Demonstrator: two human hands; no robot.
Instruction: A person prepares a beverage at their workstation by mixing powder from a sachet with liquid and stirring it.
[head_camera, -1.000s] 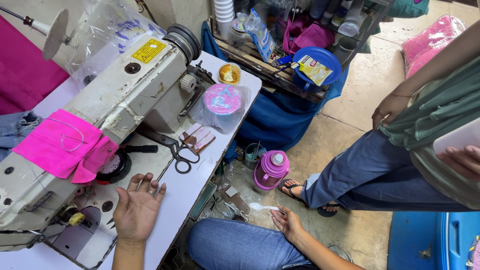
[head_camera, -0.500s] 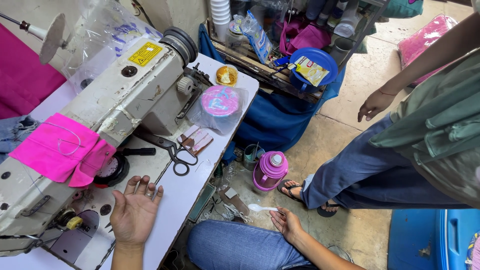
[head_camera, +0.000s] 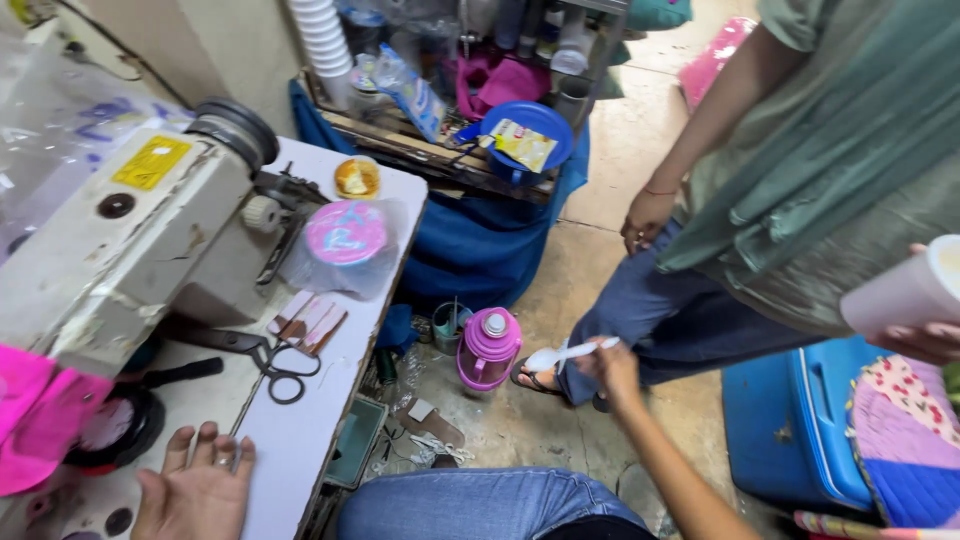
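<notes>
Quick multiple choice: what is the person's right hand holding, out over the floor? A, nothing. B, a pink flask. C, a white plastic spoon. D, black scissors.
C: the right hand pinches the handle of a white plastic spoon, held above the floor near the pink flask, while the black scissors lie untouched on the white table and the left hand rests flat there.

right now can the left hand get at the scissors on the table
Probably yes. The left hand lies flat, palm up and empty, on the white table, and the scissors lie just beyond its fingertips. Only bare tabletop shows between them; the sewing machine stands off to the side.
</notes>
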